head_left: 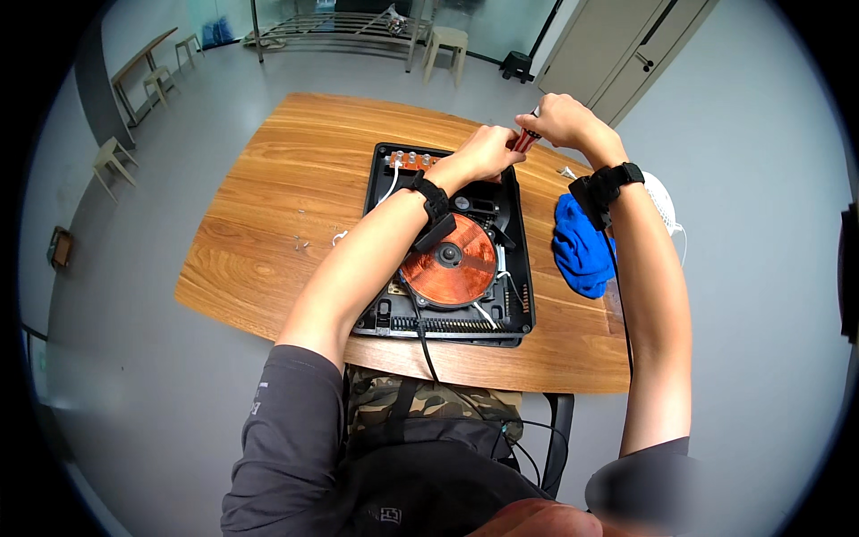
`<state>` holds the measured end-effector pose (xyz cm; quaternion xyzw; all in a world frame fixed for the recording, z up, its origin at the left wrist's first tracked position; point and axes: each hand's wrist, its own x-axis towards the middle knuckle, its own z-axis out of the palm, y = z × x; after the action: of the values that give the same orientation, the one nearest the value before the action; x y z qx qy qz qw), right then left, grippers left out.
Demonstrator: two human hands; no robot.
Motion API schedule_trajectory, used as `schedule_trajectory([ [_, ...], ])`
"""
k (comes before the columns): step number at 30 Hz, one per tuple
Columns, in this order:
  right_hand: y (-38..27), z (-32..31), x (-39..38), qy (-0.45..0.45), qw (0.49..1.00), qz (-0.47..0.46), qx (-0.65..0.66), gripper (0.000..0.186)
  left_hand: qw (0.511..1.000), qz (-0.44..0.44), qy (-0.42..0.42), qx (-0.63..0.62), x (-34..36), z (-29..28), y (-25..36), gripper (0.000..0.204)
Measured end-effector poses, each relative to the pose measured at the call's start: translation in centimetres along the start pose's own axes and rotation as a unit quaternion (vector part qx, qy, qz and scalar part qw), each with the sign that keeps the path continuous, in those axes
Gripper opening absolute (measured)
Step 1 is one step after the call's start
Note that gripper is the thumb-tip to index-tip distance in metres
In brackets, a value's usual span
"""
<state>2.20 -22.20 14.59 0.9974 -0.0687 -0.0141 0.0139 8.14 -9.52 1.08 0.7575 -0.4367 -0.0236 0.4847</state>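
An opened black appliance case [521, 295] lies on the wooden table [268, 233], with a round copper coil [452, 261] and circuit parts inside. My left hand [488, 152] hovers over the case's far right corner, fingers closed around the lower end of a red-handled screwdriver [525, 139]. My right hand [559, 118] grips the top of the same tool just beyond the case's far edge. Both wrists carry black straps. The tool's tip is hidden behind my left hand.
A blue cloth [580, 249] lies right of the case, a white round object [664, 201] beyond it at the table's right edge. Small screws [302, 240] sit on the wood to the left. Stools [445, 43], a bench [143, 72] and doors stand on the grey floor.
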Motion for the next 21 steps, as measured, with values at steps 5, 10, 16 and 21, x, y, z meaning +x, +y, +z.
schedule_trajectory([
  [5, 0.3, 0.8, -0.2, 0.036, 0.999, -0.015, 0.021, 0.052, 1.000, 0.006, -0.016, 0.026, -1.4, -1.7, -1.4, 0.032],
  [10, 1.4, 1.7, -0.8, 0.073, 0.997, -0.014, 0.026, 0.048, 0.992, -0.022, -0.013, 0.124, -5.1, -7.8, -2.5, 0.025],
  [16, 3.9, 4.2, 0.1, 0.156, 0.984, -0.087, 0.026, 0.052, 0.968, -0.136, -0.001, 0.210, -13.7, -18.3, -4.5, 0.022],
  [21, 3.6, 4.6, 0.3, 0.163, 0.984, -0.075, 0.024, 0.043, 0.932, -0.218, -0.026, 0.289, -21.3, -20.9, -5.1, 0.017],
])
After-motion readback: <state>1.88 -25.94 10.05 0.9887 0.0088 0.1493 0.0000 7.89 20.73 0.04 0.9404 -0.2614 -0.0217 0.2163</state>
